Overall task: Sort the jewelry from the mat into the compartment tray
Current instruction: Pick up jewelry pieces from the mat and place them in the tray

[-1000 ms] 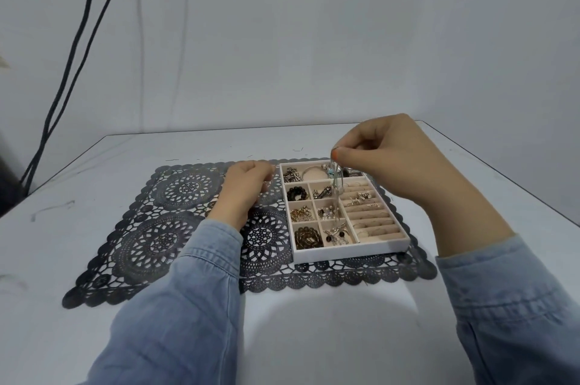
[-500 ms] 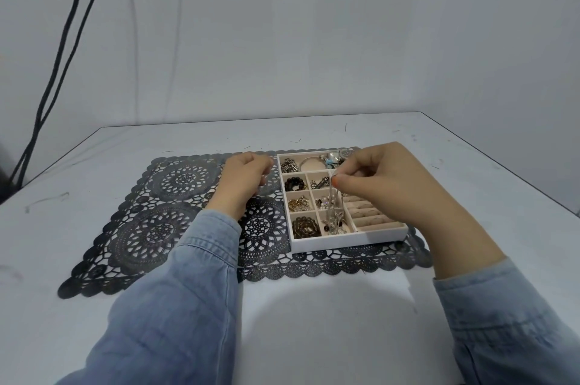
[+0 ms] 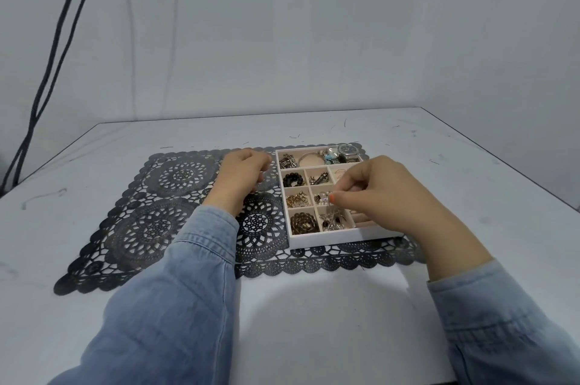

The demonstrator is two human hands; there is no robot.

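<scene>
**Silver piece comes down to the tray**

Head view: our right hand (image 3: 386, 196) has dropped low over the tray (image 3: 329, 241), its grip pinching a dangling silver piece (image 3: 330, 207) above the near-middle compartments; we judge release close. The left hand (image 3: 243, 179) rests loosely curled on the mat (image 3: 150, 227), at the tray's 9 o'clock. Scuffed white surface (image 3: 314, 322), bare wall (image 3: 314, 23), cables (image 3: 56, 55) at 10 o'clock.

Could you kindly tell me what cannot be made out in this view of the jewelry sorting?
Head view:
- Right side of the tray: covered by the right hand.
- The silvery piece pinched by the right hand: too small to identify.
- The left hand: its curled fingers hide whether it holds anything.
</scene>
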